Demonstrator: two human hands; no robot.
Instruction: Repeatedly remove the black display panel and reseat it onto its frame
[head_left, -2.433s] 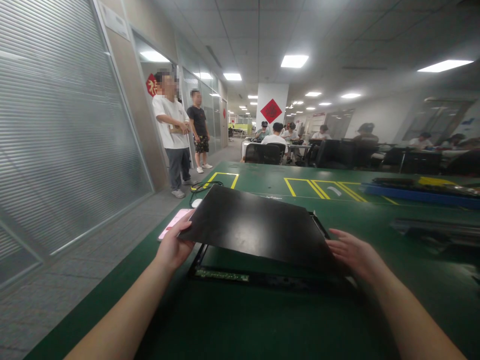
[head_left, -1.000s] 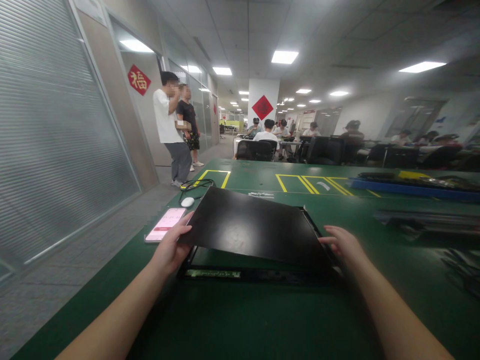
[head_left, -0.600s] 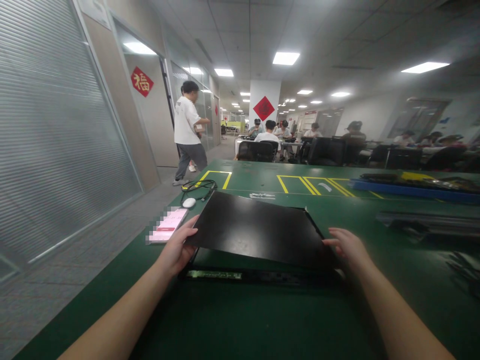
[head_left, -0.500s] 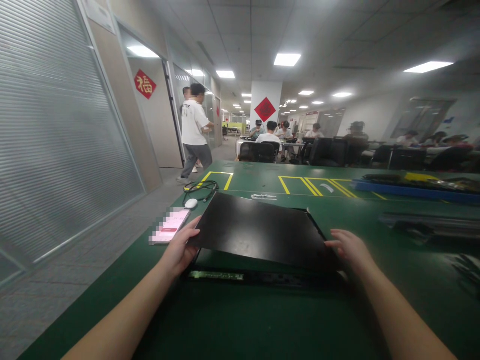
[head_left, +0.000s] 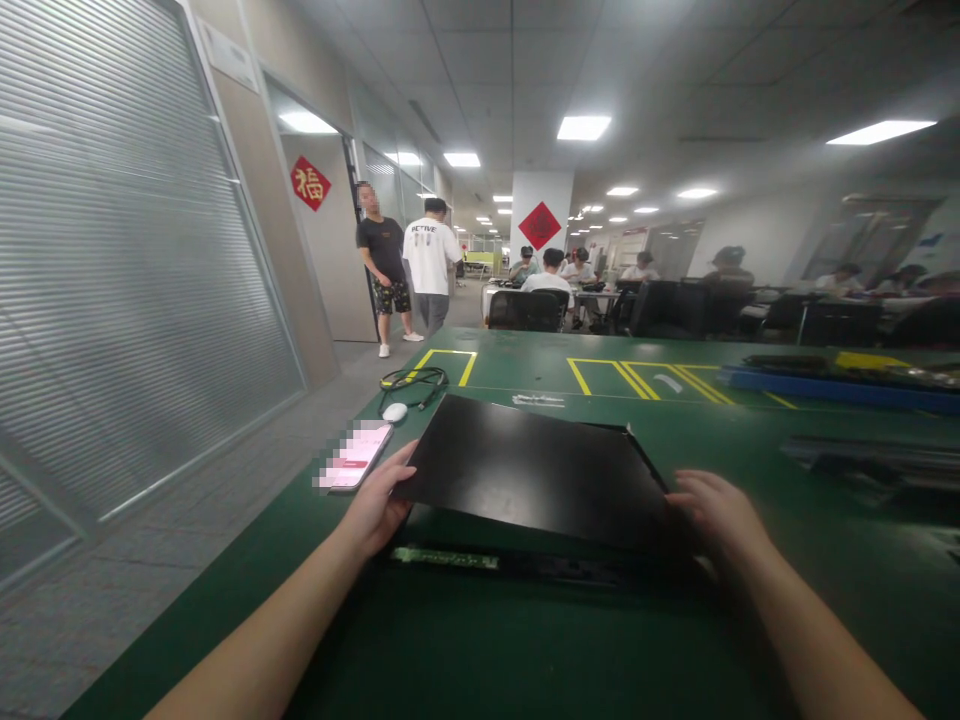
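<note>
A thin, glossy black panel (head_left: 525, 470) lies tilted over a dark frame, its near edge raised above it. Under that edge shows a narrow green circuit board strip (head_left: 448, 558) along the frame's near side. My left hand (head_left: 384, 500) grips the panel's left near corner, thumb on top and fingers beneath. At the right edge, my right hand (head_left: 712, 510) has its fingertips curled against the panel; its lower part is dim and blurred. How far the panel rests on the frame at the right cannot be made out.
Left of the panel lie a phone (head_left: 361, 457), a white oval object (head_left: 394, 412) and a coiled black cable (head_left: 416, 385). Small pale strips (head_left: 537, 400) lie beyond it. A blue tray (head_left: 840, 387) and dark long parts (head_left: 862, 455) are at right. Two people stand by the doorway.
My right hand's fingers have drawn closer together at the panel's edge. The panel holds much the same tilt. The view has shifted slightly, and the walking person has moved farther off.
</note>
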